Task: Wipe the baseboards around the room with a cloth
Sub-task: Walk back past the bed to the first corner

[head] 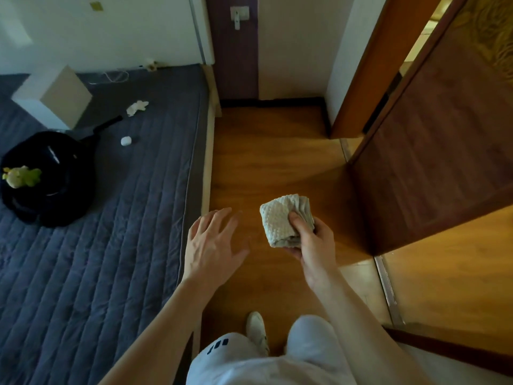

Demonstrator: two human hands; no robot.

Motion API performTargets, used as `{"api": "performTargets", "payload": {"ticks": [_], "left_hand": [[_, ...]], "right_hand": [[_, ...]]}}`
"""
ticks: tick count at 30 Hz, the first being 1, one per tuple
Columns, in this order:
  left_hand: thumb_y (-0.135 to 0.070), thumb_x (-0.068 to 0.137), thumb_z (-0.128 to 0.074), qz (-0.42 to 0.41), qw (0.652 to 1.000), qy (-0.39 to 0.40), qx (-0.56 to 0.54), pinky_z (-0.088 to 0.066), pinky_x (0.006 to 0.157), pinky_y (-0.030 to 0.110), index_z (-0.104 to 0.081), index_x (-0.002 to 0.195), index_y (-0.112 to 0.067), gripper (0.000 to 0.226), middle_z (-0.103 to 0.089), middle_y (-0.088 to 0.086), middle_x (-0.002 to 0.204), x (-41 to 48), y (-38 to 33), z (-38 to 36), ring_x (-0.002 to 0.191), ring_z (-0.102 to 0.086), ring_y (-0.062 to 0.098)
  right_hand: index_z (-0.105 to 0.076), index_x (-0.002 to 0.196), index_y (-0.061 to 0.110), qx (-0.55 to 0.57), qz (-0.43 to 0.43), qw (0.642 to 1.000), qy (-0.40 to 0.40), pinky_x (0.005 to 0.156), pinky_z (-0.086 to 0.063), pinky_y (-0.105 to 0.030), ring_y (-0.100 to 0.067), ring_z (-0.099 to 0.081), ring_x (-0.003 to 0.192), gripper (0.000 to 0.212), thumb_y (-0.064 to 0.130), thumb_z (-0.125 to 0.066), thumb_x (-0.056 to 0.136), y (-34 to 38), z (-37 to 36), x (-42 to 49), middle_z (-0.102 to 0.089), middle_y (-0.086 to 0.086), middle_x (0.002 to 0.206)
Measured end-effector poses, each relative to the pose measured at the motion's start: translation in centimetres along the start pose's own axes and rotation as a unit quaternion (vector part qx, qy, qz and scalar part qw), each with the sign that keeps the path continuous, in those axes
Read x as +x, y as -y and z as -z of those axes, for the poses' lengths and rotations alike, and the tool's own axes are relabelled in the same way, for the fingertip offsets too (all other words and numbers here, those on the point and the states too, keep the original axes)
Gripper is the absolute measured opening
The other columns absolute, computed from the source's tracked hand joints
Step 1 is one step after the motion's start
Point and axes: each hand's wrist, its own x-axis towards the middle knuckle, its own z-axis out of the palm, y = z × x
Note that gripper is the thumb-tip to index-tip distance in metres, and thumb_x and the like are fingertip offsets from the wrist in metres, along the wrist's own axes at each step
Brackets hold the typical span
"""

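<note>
Legs (311,348), right hand (315,241), cloth (277,218) between mattress (125,204), door (444,162)

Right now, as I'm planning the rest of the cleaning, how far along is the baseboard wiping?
Done: the cloth is folded and picked up; whether any wiping has happened cannot be told. In hand: the right hand holds the cloth above the wooden floor, with the left hand open beside it. Left: the dark baseboard ahead, which the cloth is not yet near.
</note>
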Motion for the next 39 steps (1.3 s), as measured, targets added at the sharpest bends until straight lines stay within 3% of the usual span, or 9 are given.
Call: {"api": "performTargets", "payload": {"ticks": [6,10,14,23,28,33,39], "left_hand": [[-0.062,0.089,-0.053,-0.010,1.000,0.004,-0.010,-0.038,0.109,0.050,-0.055,0.136,-0.026,0.060,-0.053,-0.001,0.142,8.3,0.4,-1.2,0.132,-0.047,0.026],[-0.059,0.087,-0.057,-0.009,1.000,0.012,-0.008,-0.037,0.110,0.051,-0.053,0.138,-0.027,0.060,-0.052,-0.001,0.145,15.3,0.4,-2.5,0.134,-0.046,0.026],[-0.060,0.089,-0.046,-0.014,1.000,-0.002,-0.002,-0.039,0.108,0.049,-0.056,0.137,-0.026,0.060,-0.053,-0.001,0.143,24.1,-0.8,-3.6,0.132,-0.047,0.024],[-0.058,0.092,-0.056,0.003,1.000,0.002,-0.014,-0.039,0.108,0.050,-0.054,0.137,-0.028,0.054,-0.054,0.000,0.142,42.6,-4.2,-5.1,0.133,-0.048,0.026],[-0.056,0.092,-0.055,-0.005,1.000,0.003,-0.026,-0.040,0.106,0.048,-0.055,0.136,-0.028,0.053,-0.054,-0.001,0.141,49.4,-5.0,-6.0,0.131,-0.049,0.025],[-0.066,0.089,-0.041,-0.008,0.999,0.024,-0.027,-0.040,0.104,0.050,-0.054,0.139,-0.028,0.064,-0.054,0.000,0.141,56.4,-4.7,-7.1,0.129,-0.049,0.026],[-0.062,0.088,-0.043,-0.001,0.998,0.044,-0.033,-0.036,0.109,0.050,-0.050,0.143,-0.028,0.066,-0.051,-0.001,0.145,66.4,-3.3,-8.7,0.135,-0.043,0.025]], "right_hand": [[-0.070,0.104,0.017,0.005,-0.003,1.000,-0.014,0.065,-0.058,-0.035,-0.020,-0.074,0.087,0.014,0.023,-0.068,0.091,3.1,-1.5,7.1,-0.075,-0.005,0.097],[-0.069,0.105,0.014,0.014,-0.004,1.000,-0.021,0.067,-0.058,-0.037,-0.021,-0.074,0.085,0.017,0.023,-0.068,0.091,6.1,-2.3,13.7,-0.075,-0.007,0.097],[-0.069,0.104,0.017,0.010,0.003,1.000,-0.020,0.066,-0.058,-0.036,-0.019,-0.075,0.083,0.015,0.024,-0.068,0.091,10.7,-3.0,21.9,-0.075,-0.005,0.096],[-0.064,0.116,0.019,0.042,-0.006,0.999,-0.024,0.071,-0.060,-0.036,-0.018,-0.073,0.089,0.029,0.026,-0.070,0.089,21.7,-4.3,37.7,-0.072,-0.004,0.108],[-0.067,0.103,0.022,0.038,-0.017,0.999,-0.016,0.065,-0.059,-0.034,-0.016,-0.074,0.081,0.012,0.022,-0.068,0.091,24.7,-5.1,43.6,-0.073,-0.002,0.099],[-0.067,0.106,0.017,0.035,-0.036,0.999,-0.020,0.064,-0.059,-0.034,-0.021,-0.074,0.084,0.014,0.020,-0.066,0.093,27.0,-6.3,49.4,-0.074,-0.007,0.100],[-0.067,0.105,0.010,0.017,-0.030,0.999,-0.037,0.067,-0.061,-0.037,-0.026,-0.075,0.084,0.019,0.021,-0.069,0.090,30.3,-9.2,58.6,-0.075,-0.011,0.097]]}}
